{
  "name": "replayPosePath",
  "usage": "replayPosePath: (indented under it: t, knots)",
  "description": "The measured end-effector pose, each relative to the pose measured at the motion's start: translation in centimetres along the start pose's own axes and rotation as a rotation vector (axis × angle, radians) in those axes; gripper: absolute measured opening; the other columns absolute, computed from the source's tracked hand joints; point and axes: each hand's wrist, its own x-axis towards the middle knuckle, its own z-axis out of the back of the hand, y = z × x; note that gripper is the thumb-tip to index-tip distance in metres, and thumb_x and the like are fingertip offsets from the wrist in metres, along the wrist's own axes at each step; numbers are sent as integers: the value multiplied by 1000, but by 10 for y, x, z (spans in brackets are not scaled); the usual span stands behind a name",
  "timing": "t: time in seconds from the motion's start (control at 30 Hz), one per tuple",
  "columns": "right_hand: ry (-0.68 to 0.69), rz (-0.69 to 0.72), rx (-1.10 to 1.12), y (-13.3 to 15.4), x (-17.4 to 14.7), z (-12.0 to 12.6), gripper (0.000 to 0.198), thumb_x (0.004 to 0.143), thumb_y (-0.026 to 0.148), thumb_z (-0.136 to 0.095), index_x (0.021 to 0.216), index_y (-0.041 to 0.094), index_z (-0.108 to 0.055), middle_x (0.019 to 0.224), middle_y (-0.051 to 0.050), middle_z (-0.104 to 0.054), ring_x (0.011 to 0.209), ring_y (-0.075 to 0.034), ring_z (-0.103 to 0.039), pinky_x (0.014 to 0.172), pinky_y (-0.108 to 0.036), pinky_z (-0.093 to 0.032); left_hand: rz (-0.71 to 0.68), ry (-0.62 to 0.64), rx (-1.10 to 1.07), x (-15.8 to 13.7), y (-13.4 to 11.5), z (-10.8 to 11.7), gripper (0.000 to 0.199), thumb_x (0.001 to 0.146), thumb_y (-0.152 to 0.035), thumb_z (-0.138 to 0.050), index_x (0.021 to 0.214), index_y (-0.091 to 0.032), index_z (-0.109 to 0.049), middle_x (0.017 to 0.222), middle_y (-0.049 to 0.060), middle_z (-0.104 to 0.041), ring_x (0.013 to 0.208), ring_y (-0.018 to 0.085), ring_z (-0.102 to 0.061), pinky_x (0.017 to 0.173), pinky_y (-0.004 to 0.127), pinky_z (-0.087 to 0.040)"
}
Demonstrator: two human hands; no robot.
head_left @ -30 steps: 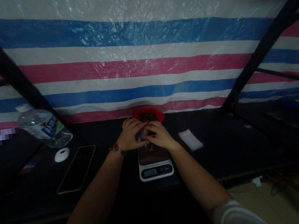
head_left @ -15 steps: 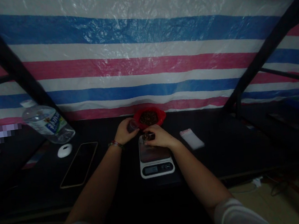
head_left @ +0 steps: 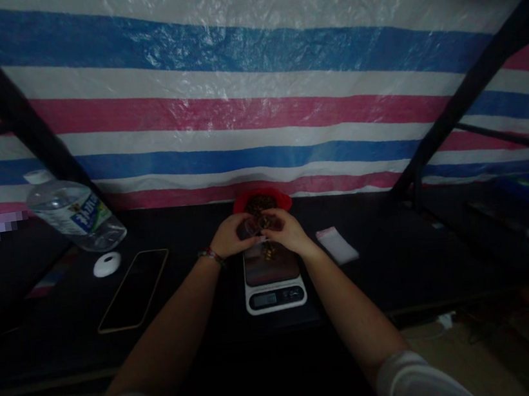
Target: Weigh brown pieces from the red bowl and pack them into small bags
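My left hand (head_left: 231, 236), with a bracelet at the wrist, is closed around a small clear plastic cup (head_left: 248, 227). Facing it, my right hand (head_left: 290, 229) curls around a second small see-through container (head_left: 273, 223) with brown bits in it; its shape is partly hidden by the fingers. The two containers are close together, but whether they touch is unclear. Both hands hover over the far end of a white kitchen scale (head_left: 254, 308) with a shiny plate that mirrors the brown bits. Just behind the hands stands a red bowl (head_left: 285, 199) of small brown pieces.
To the left lie a phone (head_left: 134, 290) and a white rounded gadget (head_left: 107, 265), with a large plastic bottle (head_left: 76, 213) behind. Small clear bags (head_left: 337, 245) lie right of the scale. Dark metal posts (head_left: 436, 136) flank a striped sheet (head_left: 253, 108) at the back.
My left hand has moved right and my right hand slightly right and up, so their containers meet closely over the scale. The view has shifted slightly.
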Motion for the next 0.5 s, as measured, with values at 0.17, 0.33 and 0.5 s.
replayPosePath:
  t: [0.17,0.33,0.5]
  knots:
    - [-45,-54,82,-1,-1,-2,52,65,24,-74,112,18,-54,101,-6,-66,94,-17,-63,85,-31,-49,5,-3,-35,0,-7,-3,55,66,-50,-69,108,-16,-60,104,10,-67,94,26,-64,85,39,-50]
    - [-26,-34,-19,3,0,-1,35,66,27,-74,98,19,-62,99,-6,-66,93,-18,-63,82,-33,-51,22,-23,-36,-1,-8,-4,54,66,-49,-70,108,-17,-60,103,9,-67,93,26,-64,84,39,-50]
    - [-12,98,-160,12,1,3,29,68,24,-74,97,22,-69,103,-6,-64,100,-19,-60,89,-34,-48,32,-40,-46,-2,-8,-6,52,67,-47,-69,109,-18,-60,104,9,-67,94,26,-64,85,39,-50]
